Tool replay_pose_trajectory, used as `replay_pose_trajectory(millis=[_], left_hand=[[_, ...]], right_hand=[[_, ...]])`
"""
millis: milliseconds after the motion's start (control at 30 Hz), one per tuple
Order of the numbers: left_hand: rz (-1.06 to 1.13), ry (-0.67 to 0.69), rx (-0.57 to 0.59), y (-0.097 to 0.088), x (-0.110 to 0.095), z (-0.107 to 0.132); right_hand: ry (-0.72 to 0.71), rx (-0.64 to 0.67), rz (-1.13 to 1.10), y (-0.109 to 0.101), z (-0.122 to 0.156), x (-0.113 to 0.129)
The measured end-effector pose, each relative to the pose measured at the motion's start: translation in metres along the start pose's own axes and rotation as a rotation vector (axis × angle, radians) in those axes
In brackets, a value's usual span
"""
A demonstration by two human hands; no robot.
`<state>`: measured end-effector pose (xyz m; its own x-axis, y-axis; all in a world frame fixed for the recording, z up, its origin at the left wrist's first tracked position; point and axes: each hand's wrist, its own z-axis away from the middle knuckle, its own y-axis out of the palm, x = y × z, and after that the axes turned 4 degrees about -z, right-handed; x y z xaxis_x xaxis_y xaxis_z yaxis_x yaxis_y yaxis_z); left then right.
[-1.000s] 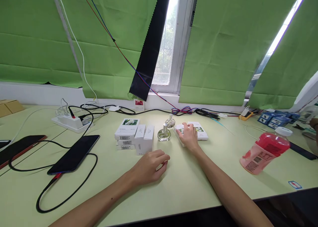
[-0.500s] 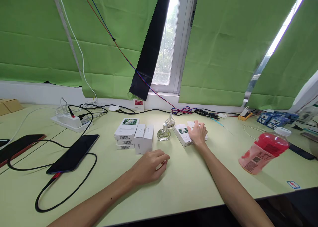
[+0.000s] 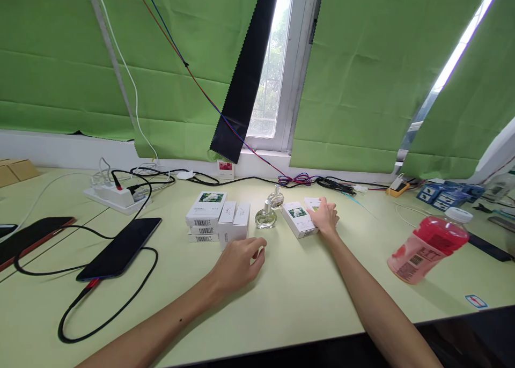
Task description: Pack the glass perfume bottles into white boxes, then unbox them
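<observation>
My left hand [image 3: 238, 259] rests on the pale green table [image 3: 289, 298], its grip half curled and slack, with nothing in it. Its fingertips [image 3: 259, 244] lie just in front of two small upright white cartons [image 3: 234, 224]. These stand against a stack of flat white boxes with barcodes and a flower picture on top [image 3: 204, 215].

My right hand [image 3: 325, 218] lies palm down over a flat white box [image 3: 312, 202], farther back on the table. The fingers are draped across its top. I cannot tell whether that grip is closed on the box or only lying on it. My thumb sits just beside a second white box with a flower picture [image 3: 298, 219], which is turned at an angle.

Between my hands stands a small clear glass perfume bottle [image 3: 265, 216], with another glass bottle [image 3: 276, 197] just behind it. Well off to the right, a red plastic bottle with a white cap [image 3: 428, 242] stands tilted in view. To the left lies a black phone on a black cable [image 3: 120, 248].
</observation>
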<state>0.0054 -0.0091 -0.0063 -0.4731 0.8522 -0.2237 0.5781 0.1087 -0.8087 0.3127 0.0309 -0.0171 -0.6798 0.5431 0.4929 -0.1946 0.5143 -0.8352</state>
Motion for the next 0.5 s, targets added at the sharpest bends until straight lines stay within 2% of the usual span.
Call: replay_pose_trajectory(millis=[333,500], left_hand=[[-0.105,-0.237,-0.038,-0.0009,0.0053,-0.0009],[-0.145,-0.299,-0.049,-0.0041,0.0049,-0.0022]], right_hand=[[0.006,-0.019,-0.031,0.0027,-0.0028,-0.0025],[-0.016,-0.101,-0.073,0.0004,0.0007,0.0008]])
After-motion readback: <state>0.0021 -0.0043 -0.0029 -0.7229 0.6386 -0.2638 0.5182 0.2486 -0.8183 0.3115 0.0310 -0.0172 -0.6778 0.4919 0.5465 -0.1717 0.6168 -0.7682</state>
